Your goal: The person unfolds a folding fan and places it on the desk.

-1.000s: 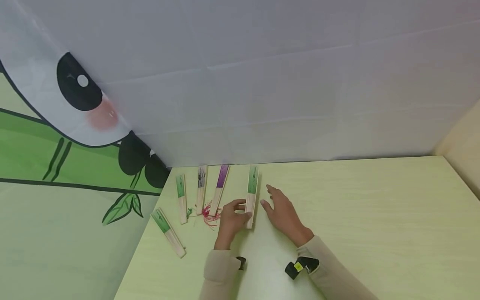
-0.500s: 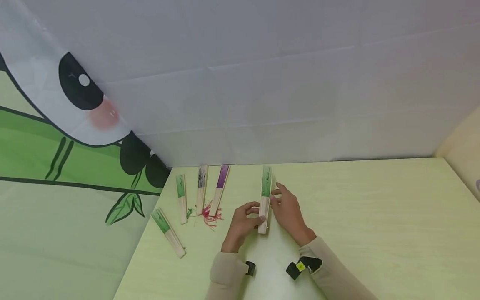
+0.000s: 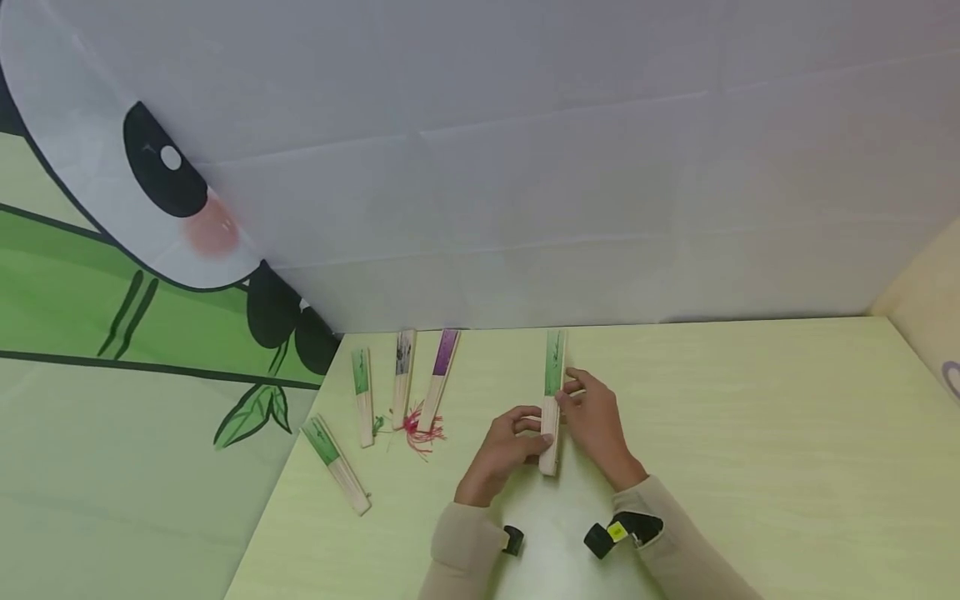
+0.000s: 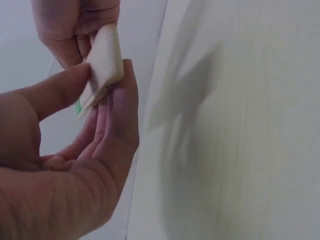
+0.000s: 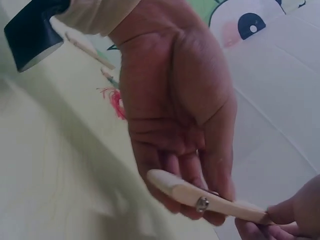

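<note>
Beige sleeves [image 3: 693, 550] with black wrist cameras [image 3: 598, 540] are nearest. Both hands are occupied: the left hand [image 3: 501, 454] pinches the lower end of a green-topped folding fan [image 3: 552, 375], thumb above, fingers beneath; the right hand [image 3: 596, 421] pinches its right edge. A metal rivet [image 5: 202, 204] shows at the near end, which is raised off the counter [image 3: 750, 467]; contact at the far end cannot be determined. Work on this fan appears unfinished: it is neither unfolded nor released. Farther left lie four folded fans, judged set aside: a slanted green fan [image 3: 336, 462], a straighter green fan [image 3: 363, 396], a grey-patterned fan [image 3: 402, 375] and a purple fan [image 3: 439, 375], with a pink tassel [image 3: 425, 429] by its lower end. Behind stands a cartoon-printed backdrop [image 3: 525, 208].
</note>
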`<state>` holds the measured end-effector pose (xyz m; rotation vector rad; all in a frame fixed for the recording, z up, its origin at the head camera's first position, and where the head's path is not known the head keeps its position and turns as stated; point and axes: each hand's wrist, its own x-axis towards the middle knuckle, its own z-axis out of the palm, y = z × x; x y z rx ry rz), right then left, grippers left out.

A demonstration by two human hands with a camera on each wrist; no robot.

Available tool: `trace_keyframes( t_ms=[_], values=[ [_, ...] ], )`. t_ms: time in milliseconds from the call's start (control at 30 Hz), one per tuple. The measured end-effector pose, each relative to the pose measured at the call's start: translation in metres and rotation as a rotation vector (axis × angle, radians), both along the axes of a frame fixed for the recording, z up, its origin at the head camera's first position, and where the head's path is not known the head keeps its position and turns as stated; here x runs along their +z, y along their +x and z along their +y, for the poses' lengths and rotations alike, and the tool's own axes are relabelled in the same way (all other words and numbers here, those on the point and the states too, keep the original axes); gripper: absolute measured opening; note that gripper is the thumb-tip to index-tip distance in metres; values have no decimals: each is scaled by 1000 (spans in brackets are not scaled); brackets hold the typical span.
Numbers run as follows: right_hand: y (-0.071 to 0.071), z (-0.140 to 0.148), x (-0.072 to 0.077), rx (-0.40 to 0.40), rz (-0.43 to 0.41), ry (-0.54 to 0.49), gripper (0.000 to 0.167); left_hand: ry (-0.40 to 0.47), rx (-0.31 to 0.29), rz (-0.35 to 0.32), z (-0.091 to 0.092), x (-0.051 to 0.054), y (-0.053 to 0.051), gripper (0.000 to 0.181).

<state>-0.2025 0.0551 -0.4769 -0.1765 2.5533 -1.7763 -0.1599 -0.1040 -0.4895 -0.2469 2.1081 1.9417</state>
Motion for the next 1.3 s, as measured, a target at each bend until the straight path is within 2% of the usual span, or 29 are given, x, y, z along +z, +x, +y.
trace_keyframes(
  t_ms=[133, 433, 633, 1033, 1300],
  values=[
    [4, 8, 4, 6, -16, -15, 36, 18, 8, 2, 9, -1, -2, 35],
    [12, 20, 3, -4, -92, -125, 32, 75, 124, 17, 28, -7, -2, 31],
    [16, 29, 5, -3, -159, -208, 35, 132, 160, 3, 32, -8, 0, 24],
    [14, 39, 3, -64, -182, -271, 35, 225, 249, 22, 36, -6, 2, 14],
    [12, 45, 3, -113, -211, -327, 36, 263, 313, 52, 40, -2, 4, 16]
  ],
)
